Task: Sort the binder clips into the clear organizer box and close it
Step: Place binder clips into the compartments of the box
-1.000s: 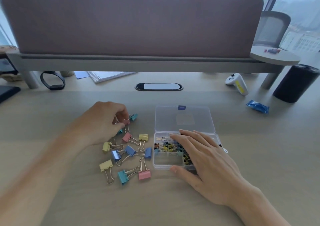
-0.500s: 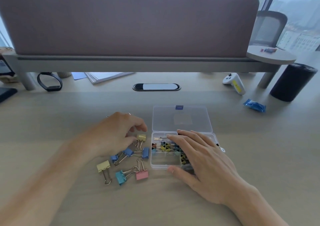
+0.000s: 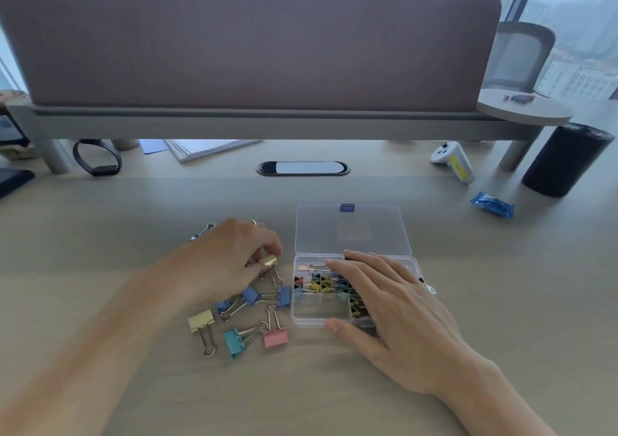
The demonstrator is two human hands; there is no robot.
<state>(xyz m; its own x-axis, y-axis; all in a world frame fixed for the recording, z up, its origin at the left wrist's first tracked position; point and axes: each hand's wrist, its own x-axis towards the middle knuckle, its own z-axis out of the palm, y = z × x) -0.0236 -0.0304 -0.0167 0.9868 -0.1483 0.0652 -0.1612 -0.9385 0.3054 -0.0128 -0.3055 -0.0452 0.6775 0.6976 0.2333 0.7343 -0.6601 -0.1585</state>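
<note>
Several loose clips [image 3: 234, 342] sit on our desk [image 3: 501, 301] just left of the clear box [image 3: 309, 317], with its lid [image 3: 351, 231] lying flat open behind. Our left hand [image 3: 230, 261] pinches a yellow clip [image 3: 268, 261] beside the box. Our right hand [image 3: 394, 308] rests flat over the filled compartments, fingers spread, thumb touching the front wall.

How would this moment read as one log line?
left hand: pinches yellow clip | right hand: rests flat on organizer box | lid: open | loose clips: several on desk
</note>
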